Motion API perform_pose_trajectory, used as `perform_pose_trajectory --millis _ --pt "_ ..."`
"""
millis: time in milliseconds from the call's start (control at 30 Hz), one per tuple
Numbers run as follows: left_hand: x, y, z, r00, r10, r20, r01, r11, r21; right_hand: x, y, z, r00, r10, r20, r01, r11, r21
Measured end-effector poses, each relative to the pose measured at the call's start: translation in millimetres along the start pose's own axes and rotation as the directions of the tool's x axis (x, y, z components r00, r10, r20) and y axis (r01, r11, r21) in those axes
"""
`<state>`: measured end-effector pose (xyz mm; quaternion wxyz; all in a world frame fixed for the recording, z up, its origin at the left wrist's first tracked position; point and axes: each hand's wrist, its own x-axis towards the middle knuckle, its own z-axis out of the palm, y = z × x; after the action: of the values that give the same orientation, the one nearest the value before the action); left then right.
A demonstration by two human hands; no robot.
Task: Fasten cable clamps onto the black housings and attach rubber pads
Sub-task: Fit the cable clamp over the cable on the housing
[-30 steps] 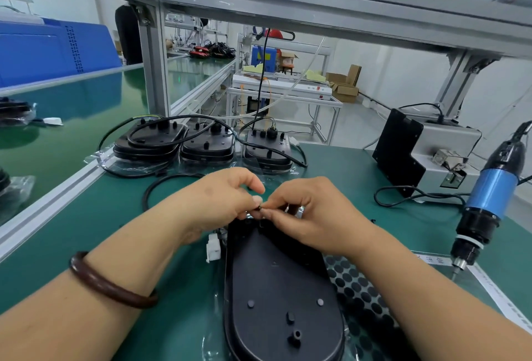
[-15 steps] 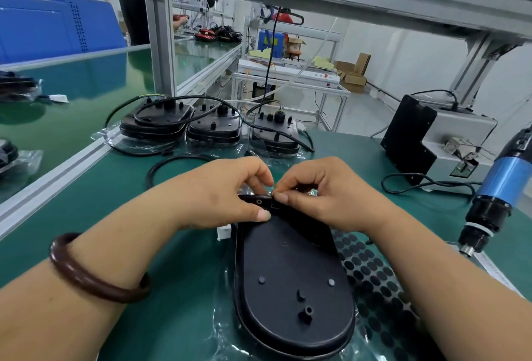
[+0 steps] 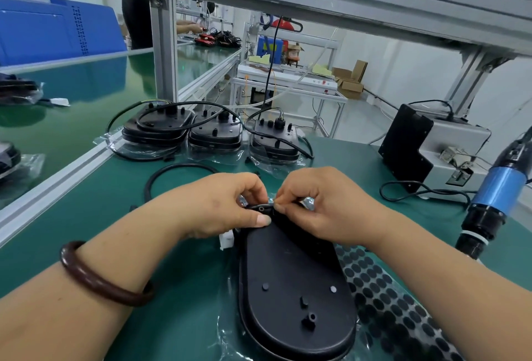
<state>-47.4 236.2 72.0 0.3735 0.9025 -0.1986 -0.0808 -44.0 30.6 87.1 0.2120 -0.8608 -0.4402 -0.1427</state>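
Note:
A long black oval housing [image 3: 293, 283] lies on the green mat in front of me, on clear plastic film. Both hands meet at its far end. My left hand [image 3: 227, 206] holds that end, thumb pressed on the rim beside a small black cable clamp [image 3: 261, 208] with a hole. My right hand [image 3: 319, 205] pinches something small at the clamp with thumb and forefinger; what it pinches is hidden. A sheet of round black rubber pads [image 3: 385, 294] lies under the housing's right side. A white connector [image 3: 226, 240] pokes out under my left hand.
Three more black housings [image 3: 214, 133] with cables stand in a row at the back. A black cable loop [image 3: 178, 170] lies behind my left hand. A blue electric screwdriver [image 3: 495, 196] hangs at the right, near a grey box [image 3: 431, 147] with a cord.
Across the earlier frames my hands dropped onto the housing's far end. My fingers have shifted slightly at the clamp; the housing stays put.

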Motion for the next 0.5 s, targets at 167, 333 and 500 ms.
perform_pose_trajectory --millis 167,333,500 --pt "-3 3 1 0.999 0.024 -0.027 -0.023 0.998 0.060 -10 -1 8 0.995 -0.061 -0.077 0.053 0.994 -0.094" --pt "-7 11 2 0.969 0.154 -0.193 -0.070 0.921 0.382 -16 -3 15 0.983 -0.092 -0.159 0.072 0.989 -0.130" --pt "-9 12 5 0.932 0.267 -0.246 -0.081 0.813 0.577 -16 -2 15 0.985 -0.063 -0.161 0.049 0.995 -0.090"
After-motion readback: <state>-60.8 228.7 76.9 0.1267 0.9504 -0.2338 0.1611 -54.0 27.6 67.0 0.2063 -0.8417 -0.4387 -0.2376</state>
